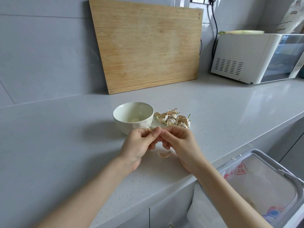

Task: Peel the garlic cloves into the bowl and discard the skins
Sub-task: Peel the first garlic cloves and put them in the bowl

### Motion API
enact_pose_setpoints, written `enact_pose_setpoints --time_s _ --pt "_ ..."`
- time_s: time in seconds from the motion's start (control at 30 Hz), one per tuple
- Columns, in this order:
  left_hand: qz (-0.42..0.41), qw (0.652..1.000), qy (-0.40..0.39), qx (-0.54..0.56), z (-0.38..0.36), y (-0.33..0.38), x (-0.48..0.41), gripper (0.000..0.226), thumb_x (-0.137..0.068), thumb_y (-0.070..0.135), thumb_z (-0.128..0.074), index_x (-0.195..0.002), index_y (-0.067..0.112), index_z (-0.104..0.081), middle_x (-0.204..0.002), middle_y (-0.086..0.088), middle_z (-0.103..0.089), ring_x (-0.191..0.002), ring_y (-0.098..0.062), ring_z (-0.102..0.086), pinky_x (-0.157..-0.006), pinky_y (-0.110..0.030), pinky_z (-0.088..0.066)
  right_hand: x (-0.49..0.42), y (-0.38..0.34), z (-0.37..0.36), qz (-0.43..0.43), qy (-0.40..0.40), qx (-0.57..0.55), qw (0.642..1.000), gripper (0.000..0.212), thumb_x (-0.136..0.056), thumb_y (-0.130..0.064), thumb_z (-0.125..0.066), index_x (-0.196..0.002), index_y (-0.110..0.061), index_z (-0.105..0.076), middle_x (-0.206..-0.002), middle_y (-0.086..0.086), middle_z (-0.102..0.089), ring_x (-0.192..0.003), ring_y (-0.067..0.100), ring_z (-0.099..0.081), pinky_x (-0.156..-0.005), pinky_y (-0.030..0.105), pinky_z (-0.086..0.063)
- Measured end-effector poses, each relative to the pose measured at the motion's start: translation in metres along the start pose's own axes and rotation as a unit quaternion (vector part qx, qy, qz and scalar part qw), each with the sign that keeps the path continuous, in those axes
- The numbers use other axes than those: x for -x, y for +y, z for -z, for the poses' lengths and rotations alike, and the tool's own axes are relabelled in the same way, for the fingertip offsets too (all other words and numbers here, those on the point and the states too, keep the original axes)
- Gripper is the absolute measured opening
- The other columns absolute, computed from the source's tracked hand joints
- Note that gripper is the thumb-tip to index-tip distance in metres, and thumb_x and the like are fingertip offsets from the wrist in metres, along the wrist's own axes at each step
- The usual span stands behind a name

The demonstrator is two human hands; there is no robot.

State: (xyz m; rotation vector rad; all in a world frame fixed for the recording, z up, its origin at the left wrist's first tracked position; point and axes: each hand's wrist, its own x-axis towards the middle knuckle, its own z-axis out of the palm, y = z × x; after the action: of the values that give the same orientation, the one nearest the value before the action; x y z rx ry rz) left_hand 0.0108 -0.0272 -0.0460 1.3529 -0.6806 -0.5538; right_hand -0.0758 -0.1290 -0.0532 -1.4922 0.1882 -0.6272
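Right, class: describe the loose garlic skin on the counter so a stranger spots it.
From the leaning wooden cutting board, come forward past the white bowl to the left hand and right hand. Just beneath them on the grey counter lies a curved pinkish garlic skin, alone, unlike the unpeeled cloves piled right of the bowl.

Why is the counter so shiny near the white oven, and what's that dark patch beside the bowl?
Head view: the counter mirrors bright light by the white oven, hence the glare. Same view: the dark patch left of the bowl is its soft shadow, so light likely comes from the right. Also here, the wide lens makes the cutting board look slanted.
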Motion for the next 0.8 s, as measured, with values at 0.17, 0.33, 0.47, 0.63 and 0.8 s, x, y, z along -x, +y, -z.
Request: enact_pose_setpoints --time_s 0.17,0.33,0.47,0.63,0.8 --pt "-0.029 0.998 -0.047 -0.022 0.0026 -0.0038 0.0003 0.022 -0.083 0.022 -0.058 -0.068 0.008 -0.067 -0.066 -0.002 -0.064 -0.06 -0.005 -0.051 -0.059 -0.014 -0.042 -0.0009 -0.004 0.0019 -0.05 0.003 -0.039 0.998 0.026 -0.09 -0.008 -0.057 -0.065 -0.001 -0.055 -0.056 0.004 -0.053 -0.05 0.013 -0.041 -0.049 0.022 -0.033" --pt "-0.053 0.992 -0.038 -0.105 0.0078 -0.0052 -0.0019 0.019 -0.089 0.017 -0.058 -0.074 0.009 -0.068 -0.068 -0.001 -0.064 -0.066 -0.008 -0.054 -0.066 -0.018 -0.044 -0.0039 -0.0032 0.0052 -0.099 0.001 -0.11 0.989 0.017 -0.087 -0.007 -0.058 -0.072 0.001 -0.061 -0.055 0.004 -0.047 -0.046 0.011 -0.038 -0.052 0.031 -0.029" --pt "-0.049 0.987 -0.016 -0.151 0.0079 -0.0036 -0.001 0.024 -0.093 0.011 -0.053 -0.075 0.016 -0.068 -0.063 0.01 -0.063 -0.062 -0.003 -0.053 -0.061 -0.016 -0.043 -0.0052 -0.0033 0.0069 -0.097 0.006 -0.143 0.985 0.016 -0.081 -0.011 -0.06 -0.078 0.004 -0.064 -0.057 0.006 -0.045 -0.048 0.011 -0.037 -0.043 0.019 -0.028" --pt "-0.074 0.981 0.058 -0.17 0.0054 0.0018 0.0018 0.018 -0.088 0.026 -0.062 -0.074 0.016 -0.069 -0.065 0.0 -0.064 -0.054 -0.001 -0.05 -0.048 -0.011 -0.036 -0.0028 0.0009 0.005 -0.053 0.018 -0.072 0.996 0.018 -0.087 -0.009 -0.061 -0.075 0.003 -0.062 -0.061 0.009 -0.054 -0.051 0.013 -0.041 -0.046 0.02 -0.034" --pt "-0.09 0.977 0.084 -0.175 0.0077 0.0041 0.001 0.018 -0.085 0.023 -0.065 -0.067 0.022 -0.068 -0.053 0.012 -0.062 -0.05 0.003 -0.052 -0.047 -0.01 -0.036 -0.0011 0.0045 -0.0008 -0.014 0.009 0.099 0.995 0.025 -0.089 -0.018 -0.064 -0.077 0.005 -0.063 -0.059 0.003 -0.056 -0.048 0.012 -0.041 -0.045 0.022 -0.038"
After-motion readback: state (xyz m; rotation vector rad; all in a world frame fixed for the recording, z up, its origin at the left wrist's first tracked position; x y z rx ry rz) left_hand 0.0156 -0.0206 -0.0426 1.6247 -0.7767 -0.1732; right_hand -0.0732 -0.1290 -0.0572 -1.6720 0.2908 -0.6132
